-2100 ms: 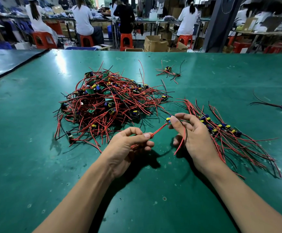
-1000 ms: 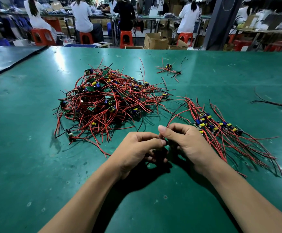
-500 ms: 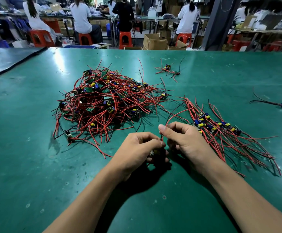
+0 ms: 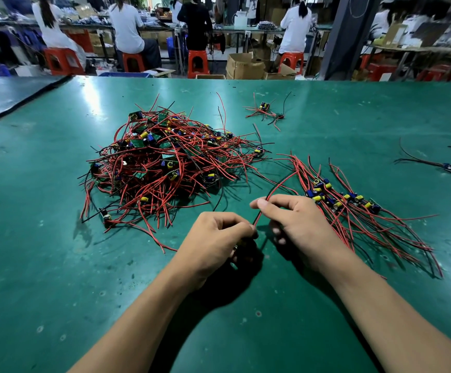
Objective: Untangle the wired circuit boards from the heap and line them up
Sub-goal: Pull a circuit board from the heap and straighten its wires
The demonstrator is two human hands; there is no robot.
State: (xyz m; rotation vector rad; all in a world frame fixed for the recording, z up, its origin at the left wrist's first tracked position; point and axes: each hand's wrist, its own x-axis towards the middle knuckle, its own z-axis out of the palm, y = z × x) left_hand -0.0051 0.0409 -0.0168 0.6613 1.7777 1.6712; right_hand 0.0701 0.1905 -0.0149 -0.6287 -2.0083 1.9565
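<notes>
Just below the centre of the frame, a red wire (image 4: 272, 191) is pinched between the thumb and forefinger of the right hand (image 4: 297, 222). Its lower end is gripped in the curled fingers of the left hand (image 4: 213, 238), where a small circuit board is judged to be hidden. The tangled heap (image 4: 162, 168) is seen left of centre on the green table (image 4: 44, 265). The lined-up boards (image 4: 345, 200) lie at the right, just beside the right hand.

The pieces are judged to be very light, and the wires limp, springy and readily snagged. The solder joints are probably fragile. A hold is best taken on a board's edges, with the wires drawn out gently rather than tugged.

No brand, label or writing can be read.
</notes>
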